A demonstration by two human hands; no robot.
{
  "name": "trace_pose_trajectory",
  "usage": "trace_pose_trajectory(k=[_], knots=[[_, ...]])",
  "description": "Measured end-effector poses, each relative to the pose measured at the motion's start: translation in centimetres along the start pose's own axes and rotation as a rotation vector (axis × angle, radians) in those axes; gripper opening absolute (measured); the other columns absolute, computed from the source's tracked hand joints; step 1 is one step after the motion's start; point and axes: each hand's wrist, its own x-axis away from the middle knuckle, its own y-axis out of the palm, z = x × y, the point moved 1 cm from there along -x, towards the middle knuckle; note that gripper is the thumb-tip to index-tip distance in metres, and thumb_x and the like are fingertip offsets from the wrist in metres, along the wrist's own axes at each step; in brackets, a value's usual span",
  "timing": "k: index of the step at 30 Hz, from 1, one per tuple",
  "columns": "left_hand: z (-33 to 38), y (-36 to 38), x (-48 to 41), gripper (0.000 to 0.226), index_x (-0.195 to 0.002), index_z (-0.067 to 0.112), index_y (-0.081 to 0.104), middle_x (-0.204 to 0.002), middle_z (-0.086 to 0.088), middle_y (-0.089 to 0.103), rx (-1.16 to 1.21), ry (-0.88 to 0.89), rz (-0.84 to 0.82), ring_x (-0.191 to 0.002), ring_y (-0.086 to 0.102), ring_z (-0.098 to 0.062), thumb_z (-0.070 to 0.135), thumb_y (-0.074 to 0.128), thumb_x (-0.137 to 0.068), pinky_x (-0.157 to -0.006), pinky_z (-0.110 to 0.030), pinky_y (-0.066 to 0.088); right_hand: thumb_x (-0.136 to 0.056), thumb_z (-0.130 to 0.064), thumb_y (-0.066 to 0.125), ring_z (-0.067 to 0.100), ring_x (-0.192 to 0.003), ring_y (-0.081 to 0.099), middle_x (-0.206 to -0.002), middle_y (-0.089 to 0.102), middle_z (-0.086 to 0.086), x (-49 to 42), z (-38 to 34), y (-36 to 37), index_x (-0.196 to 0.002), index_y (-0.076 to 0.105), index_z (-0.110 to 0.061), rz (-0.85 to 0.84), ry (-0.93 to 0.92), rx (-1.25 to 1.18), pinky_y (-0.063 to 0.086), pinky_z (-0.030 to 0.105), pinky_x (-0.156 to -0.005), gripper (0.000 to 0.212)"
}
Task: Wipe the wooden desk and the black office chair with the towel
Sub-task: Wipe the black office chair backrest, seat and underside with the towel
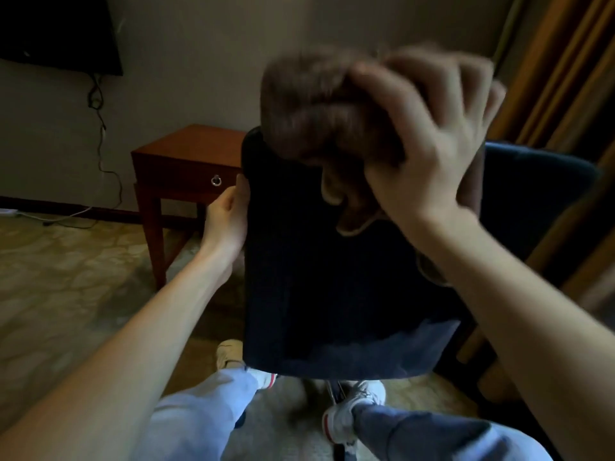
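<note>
The black office chair (319,277) stands right in front of me, its backrest facing me and filling the middle of the view. A bunched brown towel (309,108) lies over the top of the backrest, blurred by motion. My right hand (429,138) grips the towel from above, fingers curled into the cloth. My left hand (228,217) holds the left edge of the backrest, thumb on the near side. No wooden desk shows in this view.
A small wooden side table (186,161) with a ring-pull drawer stands behind the chair at the left. A wall-mounted TV (56,31) hangs top left with a cable (103,144) trailing to the floor. A dark blue armchair (532,194) and curtains (565,78) are at the right. My feet are under the chair.
</note>
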Motion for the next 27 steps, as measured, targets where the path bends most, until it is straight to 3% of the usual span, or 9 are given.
trace_pose_trajectory(k=[4,7,10,12,14,16,19,23,27], knots=[[0.0,-0.8,-0.1,0.052,-0.099,0.034,0.08,-0.108,0.006,0.078,0.076,-0.039,-0.082,-0.105,0.072,-0.012,0.076,0.052,-0.089,-0.1,-0.038,0.052,-0.093,-0.022,0.058,0.044,-0.108,0.063,-0.121,0.07,0.011,-2.9,-1.1,1.8,-0.123,0.075,-0.021,0.001,-0.017,0.076,0.045,0.052,-0.089,0.034],[-0.8,-1.3,-0.6,0.039,-0.097,0.036,0.082,-0.111,0.002,0.078,0.197,-0.074,-0.089,-0.108,0.072,-0.014,0.063,0.055,-0.093,-0.099,-0.035,0.052,-0.102,-0.031,0.048,0.043,-0.097,0.067,-0.115,0.074,0.009,0.2,-2.9,4.2,-0.116,0.079,-0.022,-0.032,-0.064,0.08,0.046,0.049,-0.082,0.035],[-2.0,-1.5,-1.6,0.043,-0.1,0.025,0.082,-0.11,-0.001,0.078,0.304,-0.125,-0.052,-0.107,0.073,-0.016,0.046,0.045,-0.108,-0.095,-0.034,0.053,-0.098,-0.033,0.061,0.04,-0.094,0.064,-0.109,0.075,0.011,4.4,-3.6,6.9,-0.109,0.081,-0.021,0.01,-0.068,-0.006,0.045,0.046,-0.077,0.026],[-2.7,-1.6,-2.5,0.055,-0.093,0.023,0.084,-0.106,0.0,0.079,0.402,-0.174,-0.086,-0.102,0.074,-0.013,0.042,0.036,-0.111,-0.09,-0.033,0.054,-0.083,-0.035,0.084,0.041,-0.093,0.065,-0.104,0.075,0.016,10.3,-4.3,8.5,-0.105,0.082,-0.019,-0.148,-0.181,-0.07,0.051,0.045,-0.077,0.028],[-3.4,-2.2,-3.3,0.063,-0.111,0.016,0.079,-0.118,-0.007,0.076,0.473,-0.186,-0.16,-0.114,0.071,-0.018,0.051,0.027,-0.11,-0.097,-0.034,0.051,-0.076,-0.036,0.09,0.038,-0.086,0.064,-0.095,0.076,0.015,17.9,-5.9,9.6,-0.097,0.084,-0.016,-0.351,-0.237,-0.166,0.051,0.041,-0.082,0.03],[-4.4,-3.1,-4.3,0.067,-0.125,0.011,0.071,-0.13,-0.012,0.071,0.498,-0.164,-0.22,-0.126,0.065,-0.022,0.056,0.024,-0.108,-0.106,-0.037,0.045,-0.087,-0.025,0.078,0.033,-0.083,0.059,-0.091,0.073,0.012,24.5,-7.7,11.0,-0.096,0.083,-0.014,-0.452,-0.239,-0.253,0.044,0.041,-0.084,0.015],[-5.0,-3.5,-4.7,0.066,-0.13,0.01,0.068,-0.135,-0.012,0.068,0.504,-0.12,-0.288,-0.131,0.061,-0.023,0.055,0.024,-0.108,-0.112,-0.04,0.04,-0.107,-0.013,0.038,0.027,-0.087,0.044,-0.096,0.061,0.01,31.5,-10.1,12.5,-0.098,0.078,-0.013,-0.59,-0.272,-0.314,0.039,0.042,-0.082,0.041],[-4.9,-3.4,-4.7,0.046,-0.13,0.012,0.066,-0.132,-0.008,0.07,0.436,-0.095,-0.249,-0.129,0.062,-0.021,0.038,0.033,-0.11,-0.115,-0.04,0.041,-0.097,-0.018,0.047,0.018,-0.097,0.045,-0.097,0.071,-0.006,37.2,-12.0,13.1,-0.094,0.078,-0.026,-0.802,-0.474,-0.244,0.039,0.031,-0.091,0.032],[-4.6,-3.2,-4.4,0.033,-0.12,0.017,0.07,-0.127,-0.006,0.072,0.362,-0.081,-0.202,-0.123,0.066,-0.018,0.022,0.039,-0.11,-0.111,-0.037,0.047,-0.095,-0.024,0.05,0.019,-0.1,0.056,-0.103,0.07,-0.004,35.5,-12.7,12.2,-0.102,0.077,-0.026,-0.835,-0.417,-0.31,0.04,0.033,-0.095,0.029]])
